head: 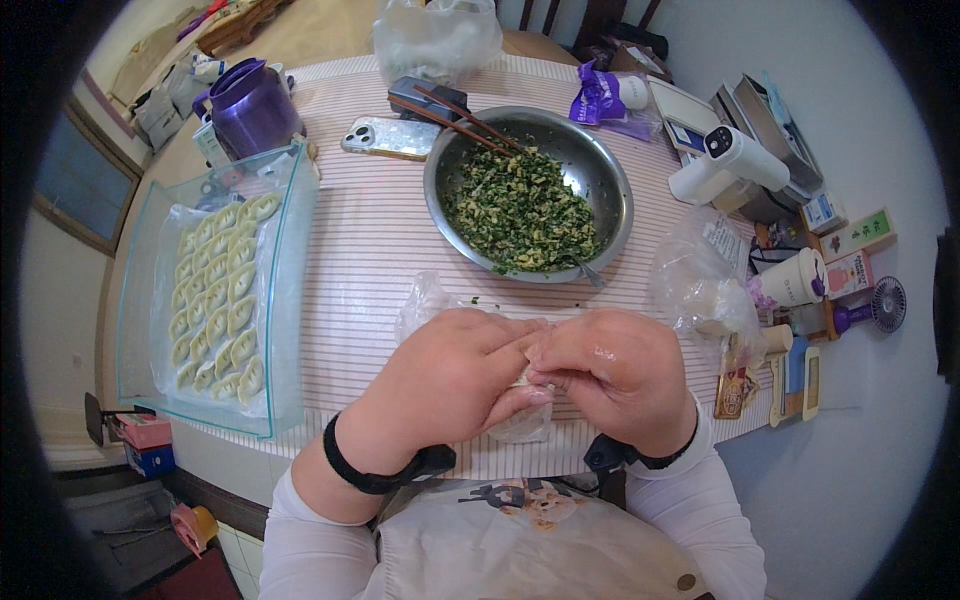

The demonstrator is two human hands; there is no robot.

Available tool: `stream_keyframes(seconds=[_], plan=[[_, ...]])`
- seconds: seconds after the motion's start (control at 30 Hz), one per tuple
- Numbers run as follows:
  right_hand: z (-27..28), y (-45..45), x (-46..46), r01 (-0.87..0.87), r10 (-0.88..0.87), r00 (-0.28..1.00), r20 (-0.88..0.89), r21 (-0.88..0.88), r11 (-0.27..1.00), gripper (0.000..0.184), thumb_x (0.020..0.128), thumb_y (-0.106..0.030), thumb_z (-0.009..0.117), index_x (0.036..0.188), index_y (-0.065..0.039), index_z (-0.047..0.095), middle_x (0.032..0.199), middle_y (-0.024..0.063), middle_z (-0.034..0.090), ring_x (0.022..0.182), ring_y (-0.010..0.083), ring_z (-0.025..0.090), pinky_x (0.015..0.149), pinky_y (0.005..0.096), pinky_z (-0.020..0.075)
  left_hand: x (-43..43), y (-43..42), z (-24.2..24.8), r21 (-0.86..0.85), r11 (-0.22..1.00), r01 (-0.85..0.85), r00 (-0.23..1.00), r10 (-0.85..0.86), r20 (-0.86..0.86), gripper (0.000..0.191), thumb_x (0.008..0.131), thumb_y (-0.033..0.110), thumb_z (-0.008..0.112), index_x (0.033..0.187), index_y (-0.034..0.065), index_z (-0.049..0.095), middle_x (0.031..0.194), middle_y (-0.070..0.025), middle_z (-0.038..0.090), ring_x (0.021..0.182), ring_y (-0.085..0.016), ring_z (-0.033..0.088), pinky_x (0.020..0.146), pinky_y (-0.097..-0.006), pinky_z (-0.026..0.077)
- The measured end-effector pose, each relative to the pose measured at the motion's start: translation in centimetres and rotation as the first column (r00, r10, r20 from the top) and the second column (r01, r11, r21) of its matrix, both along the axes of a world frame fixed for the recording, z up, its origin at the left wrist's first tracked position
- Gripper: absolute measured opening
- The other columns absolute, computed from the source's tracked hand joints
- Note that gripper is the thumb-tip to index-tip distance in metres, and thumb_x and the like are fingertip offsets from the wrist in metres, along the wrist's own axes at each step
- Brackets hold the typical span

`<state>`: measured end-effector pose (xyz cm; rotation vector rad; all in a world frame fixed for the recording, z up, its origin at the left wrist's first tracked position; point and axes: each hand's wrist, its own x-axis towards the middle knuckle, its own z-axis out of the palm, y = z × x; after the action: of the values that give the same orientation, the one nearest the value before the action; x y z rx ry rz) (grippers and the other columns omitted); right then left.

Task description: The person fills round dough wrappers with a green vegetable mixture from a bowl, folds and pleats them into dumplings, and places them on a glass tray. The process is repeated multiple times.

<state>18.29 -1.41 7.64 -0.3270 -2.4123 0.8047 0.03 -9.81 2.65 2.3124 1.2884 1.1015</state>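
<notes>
My left hand (pixel 457 375) and my right hand (pixel 619 375) meet at the near part of the table, fingertips pinched together on a small pale piece of dough (pixel 523 380), mostly hidden by the fingers. Under the hands lies a clear plastic bag (pixel 424 300). Just beyond stands a steel bowl (pixel 622 225) of chopped greens and egg-like yellow bits (pixel 525 206), with wooden chopsticks (pixel 469 120) across its far left rim and a metal spoon (pixel 592 276) at its near right. To the left, rows of folded dumplings (pixel 217 292) lie on white sheeting in a clear glass-like tray (pixel 289 315).
A phone (pixel 394 137) and a dark device (pixel 427 97) lie beyond the bowl's left side. A purple jug (pixel 255 109) stands behind the tray. At right are a plastic bag (pixel 697 277), a white appliance (pixel 727 165), a cup (pixel 787 279) and a small fan (pixel 888 304).
</notes>
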Motion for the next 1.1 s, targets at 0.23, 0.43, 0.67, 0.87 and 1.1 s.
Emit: stream_keyframes(seconds=[0.23, 0.43, 0.67, 0.87, 1.1], plan=[[-0.6, -0.3, 0.4, 0.118, -0.135, 0.975, -0.175, -0.107, 0.987, 0.018, 0.08, -0.007, 0.073, 0.096, -0.007, 0.068, 0.086, 0.0076, 0.067, 0.074, 0.023, 0.065, 0.068, 0.0336, 0.0525, -0.2, 0.5, -1.8, 0.132, 0.99, -0.04, 0.994, 0.026, 0.102, 0.036, 0.086, 0.023, 0.063, 0.115, 0.0007, 0.064, 0.117, -0.0155, 0.066, 0.093, -0.029, 0.065, 0.081, -0.0389, 0.051], [-1.9, 0.0, -0.5, -0.049, -0.139, 0.963, -0.231, -0.659, 0.751, 0.054, 0.078, -0.016, 0.082, 0.122, -0.001, 0.053, 0.111, 0.0083, 0.06, 0.087, 0.0151, 0.063, 0.074, 0.0265, 0.0528, -1.5, 0.8, -2.2, 0.354, 0.894, -0.275, 0.908, 0.12, 0.402, 0.046, 0.102, 0.034, 0.04, 0.116, -0.0014, 0.066, 0.113, -0.0194, 0.068, 0.095, -0.03, 0.067, 0.082, -0.0381, 0.051], [-3.7, -0.6, -2.3, -0.211, 0.098, 0.977, -0.191, -0.777, 0.593, 0.055, 0.074, -0.01, 0.085, 0.12, 0.0, 0.056, 0.111, 0.0085, 0.061, 0.1, 0.0148, 0.062, 0.084, 0.0297, 0.0548, -0.3, 1.0, -3.0, 0.351, 0.892, -0.285, 0.875, 0.092, 0.475, 0.051, 0.103, 0.038, 0.036, 0.116, -0.0015, 0.066, 0.113, -0.0192, 0.068, 0.101, -0.033, 0.066, 0.092, -0.0417, 0.047], [-3.1, -0.8, -1.9, -0.102, -0.058, 0.984, -0.171, -0.79, 0.604, 0.039, 0.079, -0.004, 0.079, 0.113, 0.0, 0.059, 0.107, 0.0073, 0.063, 0.098, 0.0136, 0.062, 0.084, 0.0279, 0.0528, -0.2, 0.8, -1.4, 0.199, 0.949, -0.245, 0.908, 0.152, 0.39, 0.06, 0.101, 0.045, 0.038, 0.137, -0.0014, 0.051, 0.139, -0.0225, 0.051, 0.128, -0.037, 0.049, 0.107, -0.0468, 0.035], [-2.7, -0.4, -1.3, -0.252, -0.045, 0.947, -0.318, -0.824, 0.507, 0.035, 0.081, -0.002, 0.077, 0.111, -0.001, 0.06, 0.106, 0.0058, 0.065, 0.097, 0.012, 0.062, 0.084, 0.0265, 0.0508, -1.6, 0.2, -0.8, 0.25, 0.942, -0.224, 0.971, 0.193, 0.142, 0.052, 0.097, 0.038, 0.049, 0.132, 0.0005, 0.056, 0.135, -0.0185, 0.055, 0.125, -0.032, 0.053, 0.109, -0.0471, 0.034]])
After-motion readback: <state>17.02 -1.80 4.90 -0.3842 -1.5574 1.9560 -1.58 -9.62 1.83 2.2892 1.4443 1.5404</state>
